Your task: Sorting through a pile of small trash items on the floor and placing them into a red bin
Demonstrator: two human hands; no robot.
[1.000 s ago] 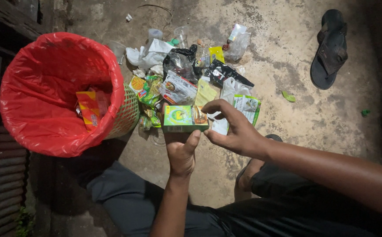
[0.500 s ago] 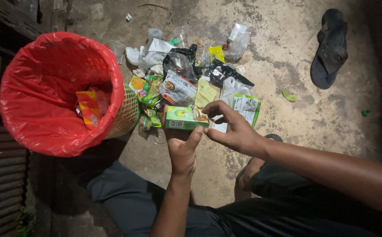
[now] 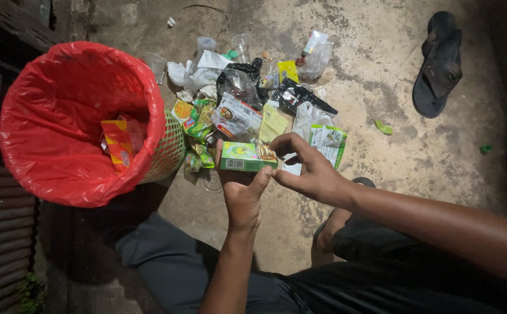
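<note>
I see the left hand (image 3: 243,197) gripping a small green box (image 3: 247,157), with the right hand (image 3: 308,171) pinching its right end. Red-lined bin (image 3: 50,168) sits left, litter pile (image 3: 247,99) just beyond.

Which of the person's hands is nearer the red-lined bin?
Left. The left hand holds the green box just beside the bin; the right hand is farther off, at the box's far end.
</note>
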